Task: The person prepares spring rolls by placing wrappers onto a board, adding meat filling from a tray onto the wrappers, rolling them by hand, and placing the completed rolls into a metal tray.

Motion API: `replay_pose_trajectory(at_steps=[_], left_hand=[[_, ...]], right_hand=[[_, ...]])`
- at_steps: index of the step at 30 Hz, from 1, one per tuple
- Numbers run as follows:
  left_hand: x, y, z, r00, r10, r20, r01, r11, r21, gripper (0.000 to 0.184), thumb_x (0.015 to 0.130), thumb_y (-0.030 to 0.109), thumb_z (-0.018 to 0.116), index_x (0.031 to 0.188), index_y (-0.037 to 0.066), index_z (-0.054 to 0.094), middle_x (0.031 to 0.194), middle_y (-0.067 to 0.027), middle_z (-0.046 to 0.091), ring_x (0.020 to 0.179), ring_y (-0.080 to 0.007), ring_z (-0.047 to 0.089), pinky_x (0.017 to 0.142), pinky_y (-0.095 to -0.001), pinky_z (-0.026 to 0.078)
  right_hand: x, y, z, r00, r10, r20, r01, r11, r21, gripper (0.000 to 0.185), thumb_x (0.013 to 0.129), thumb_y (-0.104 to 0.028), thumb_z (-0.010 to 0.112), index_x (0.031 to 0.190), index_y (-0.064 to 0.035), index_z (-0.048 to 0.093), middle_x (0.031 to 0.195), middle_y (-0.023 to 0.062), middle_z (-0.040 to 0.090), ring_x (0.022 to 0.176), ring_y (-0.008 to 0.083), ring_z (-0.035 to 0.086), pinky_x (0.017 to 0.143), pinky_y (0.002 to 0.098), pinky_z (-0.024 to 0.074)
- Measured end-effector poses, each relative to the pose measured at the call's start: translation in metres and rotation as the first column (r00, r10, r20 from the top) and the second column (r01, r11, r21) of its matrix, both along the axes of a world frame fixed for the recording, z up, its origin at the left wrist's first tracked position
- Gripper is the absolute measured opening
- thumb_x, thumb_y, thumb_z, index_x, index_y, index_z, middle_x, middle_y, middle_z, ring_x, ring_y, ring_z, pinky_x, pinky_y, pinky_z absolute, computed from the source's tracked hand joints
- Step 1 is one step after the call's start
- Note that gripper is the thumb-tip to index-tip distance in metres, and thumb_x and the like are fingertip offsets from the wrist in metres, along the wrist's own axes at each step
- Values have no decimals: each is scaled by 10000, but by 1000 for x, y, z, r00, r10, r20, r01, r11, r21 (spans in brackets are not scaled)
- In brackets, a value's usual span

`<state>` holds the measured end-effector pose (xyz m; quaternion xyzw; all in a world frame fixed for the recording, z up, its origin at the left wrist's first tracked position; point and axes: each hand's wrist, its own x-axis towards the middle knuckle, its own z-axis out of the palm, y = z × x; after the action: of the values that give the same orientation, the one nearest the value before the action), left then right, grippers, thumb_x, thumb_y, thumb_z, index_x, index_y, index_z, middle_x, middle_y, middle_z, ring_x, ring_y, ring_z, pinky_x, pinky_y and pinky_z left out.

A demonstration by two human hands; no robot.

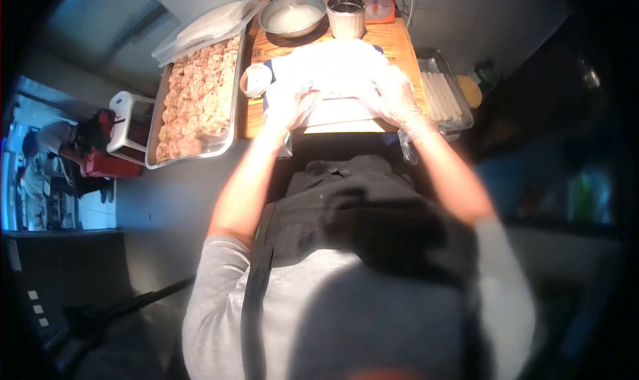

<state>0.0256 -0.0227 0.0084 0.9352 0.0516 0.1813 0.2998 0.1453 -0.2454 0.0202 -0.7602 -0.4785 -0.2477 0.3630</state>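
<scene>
I seem to steady the white sheet (333, 64), left hand (290, 106) at eight o'clock, right hand (395, 99) at four, finger pinch unreadable; moving it calls for even support.

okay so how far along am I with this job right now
Looks done, perhaps: the long white pieces lined up in the right-hand tray. In hand: your left hand and right hand are at bright white material, glare hiding its stage. Probably left: the pinkish clumps filling most of the left-hand tray.
</scene>
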Motion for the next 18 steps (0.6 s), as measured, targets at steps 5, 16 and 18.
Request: replay_pose_trajectory(at_steps=[5, 16, 18], left_hand=[[34, 7, 19, 988, 68, -140, -130, 852, -508, 252, 848, 172, 670, 1053, 32, 627, 1068, -112, 640, 978, -246, 623, 832, -387, 515], [57, 1, 20, 972, -222, 74, 191, 569, -800, 305, 848, 196, 633, 1109, 38, 639, 1096, -106, 648, 1007, -246, 617, 886, -383, 501], [64, -1, 0, 979, -202, -34, 164, 870, -464, 370, 785, 243, 716, 1090, 40, 658, 1086, -161, 645, 1046, -328, 616, 919, -408, 491]], right_hand=[[50, 15, -12, 992, -125, 16, 124, 944, -305, 272, 745, -261, 732, 919, -79, 628, 871, 128, 622, 843, 335, 589, 773, 436, 472], [60, 47, 6, 952, 26, -304, -189, 831, -523, 385, 755, -382, 752, 888, -34, 654, 910, 198, 637, 899, 322, 611, 815, 414, 470], [50, 48, 7, 953, 3, -302, -191, 780, -596, 412, 746, -394, 766, 900, -30, 649, 912, 199, 640, 903, 335, 611, 808, 421, 466]])
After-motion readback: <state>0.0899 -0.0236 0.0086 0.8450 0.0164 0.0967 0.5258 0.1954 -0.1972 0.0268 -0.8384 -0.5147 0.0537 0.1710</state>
